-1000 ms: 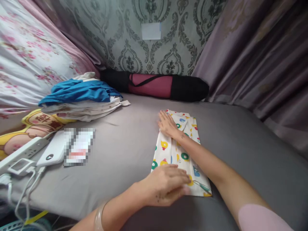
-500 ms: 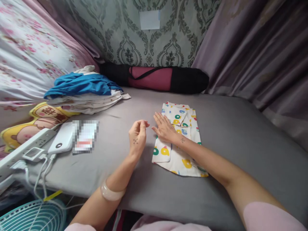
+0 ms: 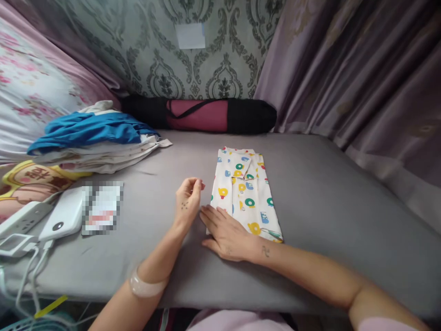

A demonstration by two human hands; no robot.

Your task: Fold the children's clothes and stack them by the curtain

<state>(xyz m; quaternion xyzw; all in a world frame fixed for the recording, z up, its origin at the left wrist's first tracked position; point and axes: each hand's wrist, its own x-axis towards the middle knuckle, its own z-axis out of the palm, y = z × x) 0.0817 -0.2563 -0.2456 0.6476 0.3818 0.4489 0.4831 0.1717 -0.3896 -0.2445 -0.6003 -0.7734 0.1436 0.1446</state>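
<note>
1. Two bare hands: the left hand (image 3: 188,200) has its fingers curled together just beside the shirt's left edge; whether anything thin is pinched there is hard to tell
2. The right hand (image 3: 225,234) lies palm down, its fingers slightly apart, across the near left corner of the shirt
3. One folded, printed shirt (image 3: 244,197), lying flat on one grey bed surface (image 3: 320,207), in front of both hands
4. One clothes pile (image 3: 93,133), blue on top, at far left
5. One white power bank (image 3: 65,214) beside one power strip (image 3: 25,218)
6. One long black-and-red bag (image 3: 198,115) by the wall
</note>
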